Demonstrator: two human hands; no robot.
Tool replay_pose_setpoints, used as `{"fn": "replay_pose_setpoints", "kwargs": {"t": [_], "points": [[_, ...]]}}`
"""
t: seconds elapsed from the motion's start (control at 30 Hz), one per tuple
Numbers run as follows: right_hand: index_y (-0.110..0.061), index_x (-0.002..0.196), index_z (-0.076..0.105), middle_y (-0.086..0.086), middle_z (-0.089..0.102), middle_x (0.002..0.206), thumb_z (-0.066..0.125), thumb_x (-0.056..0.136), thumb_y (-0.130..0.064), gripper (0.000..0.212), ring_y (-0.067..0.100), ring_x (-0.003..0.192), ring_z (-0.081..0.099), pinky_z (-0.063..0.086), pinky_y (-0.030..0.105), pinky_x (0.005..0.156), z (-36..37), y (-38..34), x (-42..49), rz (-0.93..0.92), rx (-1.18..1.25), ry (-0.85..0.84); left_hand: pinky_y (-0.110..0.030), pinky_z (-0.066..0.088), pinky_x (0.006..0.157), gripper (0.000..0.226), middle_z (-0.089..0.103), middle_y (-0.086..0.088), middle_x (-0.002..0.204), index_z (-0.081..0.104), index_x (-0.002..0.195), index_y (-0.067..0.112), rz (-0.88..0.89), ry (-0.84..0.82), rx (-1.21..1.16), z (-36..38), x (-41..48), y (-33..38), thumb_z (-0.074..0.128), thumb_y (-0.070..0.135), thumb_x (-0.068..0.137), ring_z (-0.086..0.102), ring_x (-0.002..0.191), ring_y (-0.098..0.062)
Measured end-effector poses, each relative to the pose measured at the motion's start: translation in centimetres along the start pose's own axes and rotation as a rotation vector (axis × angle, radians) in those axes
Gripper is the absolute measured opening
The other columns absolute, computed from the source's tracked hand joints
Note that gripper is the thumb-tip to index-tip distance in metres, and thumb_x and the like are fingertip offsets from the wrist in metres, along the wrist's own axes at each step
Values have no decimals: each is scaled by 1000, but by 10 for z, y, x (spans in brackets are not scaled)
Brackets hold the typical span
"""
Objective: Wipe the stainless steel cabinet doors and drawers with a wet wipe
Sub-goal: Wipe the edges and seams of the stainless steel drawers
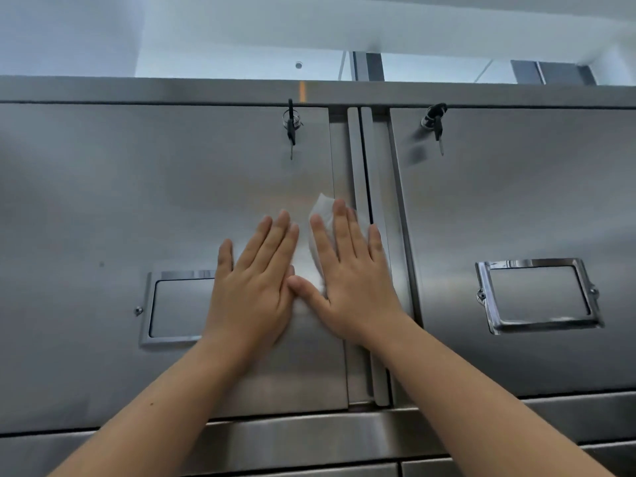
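Note:
Two stainless steel cabinet doors fill the view, the left door and the right door. My right hand lies flat with straight fingers on a white wet wipe, pressing it against the left door near its right edge. My left hand rests flat on the same door just to the left, partly covering a label holder. The thumbs of both hands touch.
Keys hang from the lock of the left door and of the right door. The right door carries a shiny label holder. A vertical handle strip runs between the doors. Drawer fronts lie below.

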State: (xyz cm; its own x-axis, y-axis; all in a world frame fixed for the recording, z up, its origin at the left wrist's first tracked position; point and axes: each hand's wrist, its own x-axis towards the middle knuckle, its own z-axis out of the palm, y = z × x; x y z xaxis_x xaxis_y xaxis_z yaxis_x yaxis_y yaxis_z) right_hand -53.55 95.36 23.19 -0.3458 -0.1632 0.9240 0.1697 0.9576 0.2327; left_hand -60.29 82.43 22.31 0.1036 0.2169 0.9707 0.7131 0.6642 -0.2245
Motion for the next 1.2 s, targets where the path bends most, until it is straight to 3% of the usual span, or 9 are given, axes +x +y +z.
{"fn": "replay_pose_setpoints", "kwargs": {"t": [0.4,0.77,1.07,1.2], "points": [[-23,144,-20,10,-29,151,-8,73,-71,87,19,139,-27,-26,35,106,-11,14,48,-21,-14,48,-59,33,98,53,40,-8,144,48,136,8,16,122,37,3,14,-9,30,25,89,36,132,-29],[-19,146,-17,13,-15,155,-10,66,-75,98,20,142,-18,-18,38,109,-18,20,76,-3,-58,50,-61,33,97,54,42,-8,143,47,136,7,32,172,60,4,12,-11,31,24,87,38,131,-31],[-21,140,-26,11,-18,154,-11,71,-79,91,16,140,-23,-20,36,109,-10,21,59,-39,-83,54,-62,36,93,54,45,-10,140,52,131,6,38,192,65,5,12,-10,32,23,85,43,127,-33],[-20,145,-20,12,-16,155,-10,69,-75,94,18,141,-19,-19,36,109,-16,23,75,-25,-79,60,-61,36,94,54,44,-9,141,50,133,6,45,188,78,5,13,-11,32,24,85,42,128,-32]]}}
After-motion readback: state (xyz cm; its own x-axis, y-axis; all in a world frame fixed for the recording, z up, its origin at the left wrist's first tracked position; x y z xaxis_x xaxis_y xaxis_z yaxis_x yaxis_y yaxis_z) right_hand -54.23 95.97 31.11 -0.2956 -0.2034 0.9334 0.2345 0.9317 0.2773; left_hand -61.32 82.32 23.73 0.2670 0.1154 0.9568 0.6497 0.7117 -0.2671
